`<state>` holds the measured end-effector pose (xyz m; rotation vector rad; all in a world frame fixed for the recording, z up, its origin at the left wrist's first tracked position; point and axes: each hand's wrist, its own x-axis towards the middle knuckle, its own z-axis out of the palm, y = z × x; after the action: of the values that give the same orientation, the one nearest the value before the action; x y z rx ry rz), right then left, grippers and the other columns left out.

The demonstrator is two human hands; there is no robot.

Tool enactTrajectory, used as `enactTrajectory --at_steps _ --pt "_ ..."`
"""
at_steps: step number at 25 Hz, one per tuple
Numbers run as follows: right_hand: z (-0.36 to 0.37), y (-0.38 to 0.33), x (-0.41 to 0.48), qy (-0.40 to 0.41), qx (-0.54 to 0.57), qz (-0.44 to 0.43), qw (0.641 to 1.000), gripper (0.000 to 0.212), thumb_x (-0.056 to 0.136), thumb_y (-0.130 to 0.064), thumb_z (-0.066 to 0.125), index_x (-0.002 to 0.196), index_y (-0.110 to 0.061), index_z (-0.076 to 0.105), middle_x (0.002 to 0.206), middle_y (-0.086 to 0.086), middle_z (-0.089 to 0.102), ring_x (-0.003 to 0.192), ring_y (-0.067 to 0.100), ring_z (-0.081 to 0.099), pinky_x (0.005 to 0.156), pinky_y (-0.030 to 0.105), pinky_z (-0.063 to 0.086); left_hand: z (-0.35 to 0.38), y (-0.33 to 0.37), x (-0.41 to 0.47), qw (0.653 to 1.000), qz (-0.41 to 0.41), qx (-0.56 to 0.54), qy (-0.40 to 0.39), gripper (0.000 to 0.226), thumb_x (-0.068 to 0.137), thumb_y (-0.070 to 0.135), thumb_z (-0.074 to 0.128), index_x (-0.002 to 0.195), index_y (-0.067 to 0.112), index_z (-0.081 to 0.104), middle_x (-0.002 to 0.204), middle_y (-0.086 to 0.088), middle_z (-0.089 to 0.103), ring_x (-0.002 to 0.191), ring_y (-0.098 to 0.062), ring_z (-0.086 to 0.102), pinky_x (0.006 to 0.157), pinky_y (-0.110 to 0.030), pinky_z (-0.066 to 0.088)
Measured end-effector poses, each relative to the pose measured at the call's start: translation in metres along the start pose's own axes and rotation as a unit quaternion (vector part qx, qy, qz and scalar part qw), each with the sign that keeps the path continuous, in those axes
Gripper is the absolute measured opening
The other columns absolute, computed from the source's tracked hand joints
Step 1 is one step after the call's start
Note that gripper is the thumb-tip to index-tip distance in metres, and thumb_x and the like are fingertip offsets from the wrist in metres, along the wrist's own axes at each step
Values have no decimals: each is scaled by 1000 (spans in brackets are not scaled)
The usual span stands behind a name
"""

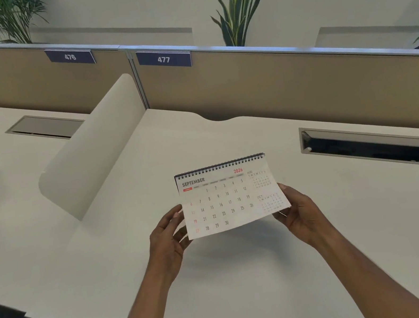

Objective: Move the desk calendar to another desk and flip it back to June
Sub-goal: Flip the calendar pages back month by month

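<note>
**Calendar held at September above the desk**

Both hands hold the calendar (227,197) between them, just above the white desk (251,277). The left hand (168,239) grips the lower left edge, thumb on the front of the page and fingers curled behind. The right hand (297,213) clasps the lower right corner, thumb against the page edge. The open page reads SEPTEMBER 2026, with small AUG and OCT grids down the side nearest the right hand. The black spiral binding runs along the top edge, away from the hands. The front sheet curves slightly at the bottom and seems to lift from whatever lies behind it; whether the base touches the desk cannot be told.

Beyond the right hand, a cable tray (377,148) is set into the desk with its flap open. Beyond the left hand, a curved white divider (95,151) separates this desk from the next. Past both hands stands a tan partition carrying labels 476 (70,56) and 477 (163,59), with plants (240,4) behind it.
</note>
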<state>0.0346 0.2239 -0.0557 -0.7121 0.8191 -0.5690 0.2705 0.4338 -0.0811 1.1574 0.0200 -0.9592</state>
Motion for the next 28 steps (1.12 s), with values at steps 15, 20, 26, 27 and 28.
enactTrajectory --at_steps 15,20,26,27,28 --pt "36 -51 29 8 -65 -91 994 31 97 -4 61 118 -24 74 113 10 78 88 21 68 74 33 53 27 56 24 969 204 137 -15 27 85 6 83 104 25 81 104 1 83 88 -13 78 67 -24 60" --pt "42 -56 42 27 -113 -112 987 12 96 -18 70 103 -19 79 91 4 78 72 17 60 67 31 54 35 59 37 963 222 155 10 24 86 -3 79 95 19 82 88 3 84 82 -13 78 74 -30 65" --pt "48 -60 48 45 -127 -125 983 7 93 -19 74 95 -16 80 81 -1 77 67 14 53 64 29 51 37 56 46 964 220 147 19 9 88 11 82 97 12 82 85 -2 81 79 -18 78 77 -34 66" --pt "48 -60 50 51 -134 -127 981 9 93 -20 74 97 -15 80 81 -1 77 69 15 52 64 30 51 38 57 47 965 217 145 27 10 87 14 84 96 11 82 84 -2 81 78 -17 78 77 -34 66" --pt "49 -60 51 58 -141 -127 980 10 93 -20 73 98 -14 79 80 -2 77 70 16 50 64 30 50 39 58 49 966 215 142 34 10 86 15 84 96 11 82 84 -2 81 77 -17 78 77 -34 66"
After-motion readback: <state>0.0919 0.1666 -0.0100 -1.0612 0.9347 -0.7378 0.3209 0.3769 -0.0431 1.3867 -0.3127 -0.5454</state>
